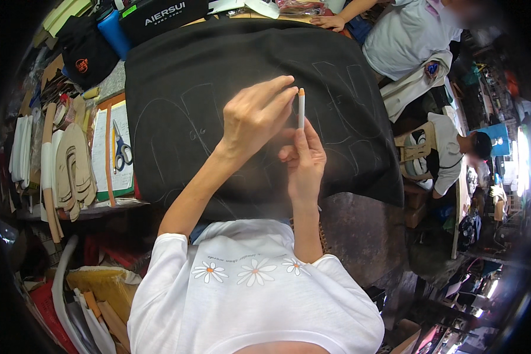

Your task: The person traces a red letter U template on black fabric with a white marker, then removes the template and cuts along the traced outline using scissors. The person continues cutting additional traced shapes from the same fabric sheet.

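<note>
My right hand (307,162) holds a white marking pencil (301,111) upright, gripped near its lower end, with the tan tip pointing up. Beside that tip is my left hand (249,115), its fingers stretched toward the pencil and apart from each other; the thumb is mostly hidden. Under both hands lies a large black cloth (171,135) spread over the table. Thin pale outlines of curved and angular pattern pieces are drawn across it.
Left of the cloth, blue-handled scissors (123,154) and a yellow pencil (114,147) lie on a written sheet (101,138). Beige pattern pieces (75,168) are stacked farther left. A blue bottle (113,34) stands at the back left. A co-worker's hand (329,22) rests at the far edge.
</note>
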`<state>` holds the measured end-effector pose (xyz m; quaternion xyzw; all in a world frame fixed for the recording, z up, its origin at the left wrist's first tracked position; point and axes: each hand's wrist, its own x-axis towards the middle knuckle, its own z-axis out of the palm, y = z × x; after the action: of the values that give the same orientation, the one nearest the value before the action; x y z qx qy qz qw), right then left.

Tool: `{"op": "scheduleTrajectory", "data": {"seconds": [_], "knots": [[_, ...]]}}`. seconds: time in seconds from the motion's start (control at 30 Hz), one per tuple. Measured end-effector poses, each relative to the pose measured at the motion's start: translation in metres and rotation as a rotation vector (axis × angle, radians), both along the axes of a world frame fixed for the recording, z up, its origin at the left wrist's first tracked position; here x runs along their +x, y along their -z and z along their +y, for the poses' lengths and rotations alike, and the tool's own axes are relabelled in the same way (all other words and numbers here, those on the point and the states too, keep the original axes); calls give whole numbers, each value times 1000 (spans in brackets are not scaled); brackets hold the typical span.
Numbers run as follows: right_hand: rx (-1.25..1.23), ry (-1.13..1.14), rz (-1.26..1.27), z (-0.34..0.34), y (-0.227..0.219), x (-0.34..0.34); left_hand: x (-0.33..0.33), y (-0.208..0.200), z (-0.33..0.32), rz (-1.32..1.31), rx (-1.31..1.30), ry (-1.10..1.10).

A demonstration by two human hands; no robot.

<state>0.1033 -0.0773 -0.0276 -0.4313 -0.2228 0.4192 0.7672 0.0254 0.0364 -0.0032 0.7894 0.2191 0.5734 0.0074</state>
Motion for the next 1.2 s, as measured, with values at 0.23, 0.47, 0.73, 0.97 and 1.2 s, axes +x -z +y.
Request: {"op": "scheduleTrajectory", "data": {"seconds": [0.23,0.47,0.73,0.97,1.2], "knots": [[-3,-9,-25,0,-1,-1,0,-1,5,8,34,0],[28,0,2,1,-2,-4,-2,-8,0,49,-51,40],[-40,160,-205,3,5,-17,-7,2,-5,-112,-255,179],[-330,77,-1007,36,70,53,-90,60,23,60,-447,-183],[-155,-238,-1580,70,114,83,-306,173,115,569,-813,-950]]}}
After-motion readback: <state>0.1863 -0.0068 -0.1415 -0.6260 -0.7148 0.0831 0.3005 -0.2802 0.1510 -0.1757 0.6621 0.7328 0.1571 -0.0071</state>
